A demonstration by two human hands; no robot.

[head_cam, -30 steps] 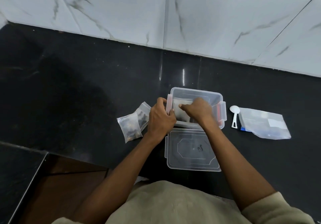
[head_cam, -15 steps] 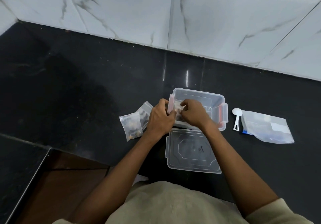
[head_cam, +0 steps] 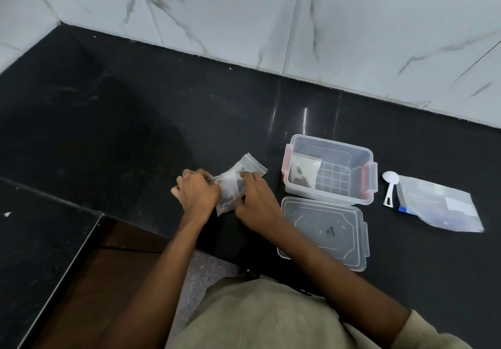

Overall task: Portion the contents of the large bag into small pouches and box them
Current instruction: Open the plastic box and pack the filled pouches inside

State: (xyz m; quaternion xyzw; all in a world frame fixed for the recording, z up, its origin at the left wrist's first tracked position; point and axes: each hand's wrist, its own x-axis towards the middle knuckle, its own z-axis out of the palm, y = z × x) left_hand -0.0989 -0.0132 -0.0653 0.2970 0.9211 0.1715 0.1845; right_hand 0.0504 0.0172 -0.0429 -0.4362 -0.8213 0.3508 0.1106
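On the black counter (head_cam: 135, 137), to the left of the clear box (head_cam: 329, 169), both of your hands are down on the small pouches. Your left hand (head_cam: 196, 194) has its fingers curled over the left edge of the near pouch (head_cam: 229, 191), gripping it. Your right hand (head_cam: 256, 202) lies against that pouch's right side with the fingers bent onto the plastic, the fingertips at its upper corner. A second pouch (head_cam: 250, 165) lies just behind, partly tucked under the first, with dark contents showing through (whether your right fingers also touch it, I cannot tell).

One filled pouch (head_cam: 303, 172) is in the box already, leaning against the left wall with dark bits gathered at its bottom; the rest of the box floor shows a grid pattern. The box has red latches on both short sides. Its clear lid (head_cam: 324, 232) lies flat on the counter just in front of the box, touching or nearly touching it.

To the right of the box, a white scoop (head_cam: 389, 188) lies with its bowl away from you, and just beside it is the large bag (head_cam: 439, 205), flat, with a blue strip at its near-left corner and a white label. White marble-patterned tiles (head_cam: 244, 18) run along the back.
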